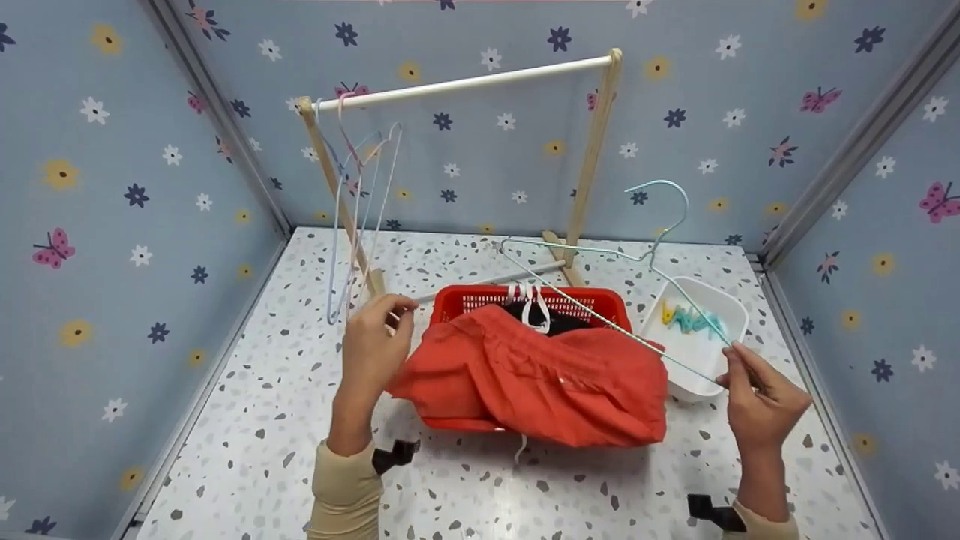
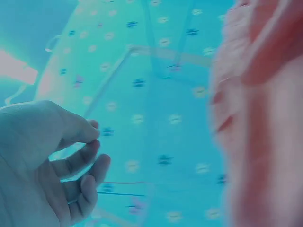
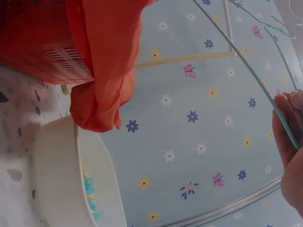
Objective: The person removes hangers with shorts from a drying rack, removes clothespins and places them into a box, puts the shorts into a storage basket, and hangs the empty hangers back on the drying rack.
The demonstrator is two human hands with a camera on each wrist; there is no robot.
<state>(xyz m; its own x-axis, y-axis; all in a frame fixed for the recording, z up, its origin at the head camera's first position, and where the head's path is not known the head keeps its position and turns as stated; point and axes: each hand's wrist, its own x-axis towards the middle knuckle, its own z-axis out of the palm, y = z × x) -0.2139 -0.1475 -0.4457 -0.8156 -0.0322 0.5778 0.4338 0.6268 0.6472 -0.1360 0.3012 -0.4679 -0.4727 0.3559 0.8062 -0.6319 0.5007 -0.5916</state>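
My right hand (image 1: 766,397) pinches one lower corner of a mint-green wire hanger (image 1: 581,303), whose hook points up and left. The hanger's far corner reaches over the back of the red basket (image 1: 611,300). Across that basket lies a red garment (image 1: 525,382) with a gathered waistband, spilling over the front rim. My left hand (image 1: 377,341) is raised left of the basket, fingers loosely bent and thumb near the index finger. Nothing shows between those fingers in the left wrist view, where the blurred garment (image 2: 260,123) fills the right side.
A rack with a white rail (image 1: 480,81) stands behind the basket. Pastel hangers (image 1: 357,157) dangle at its left end. Right of the basket, a white tub (image 1: 739,304) contains yellow and teal clothespins (image 1: 694,321). White hangers (image 1: 536,311) and black cloth (image 1: 566,322) show inside the basket.
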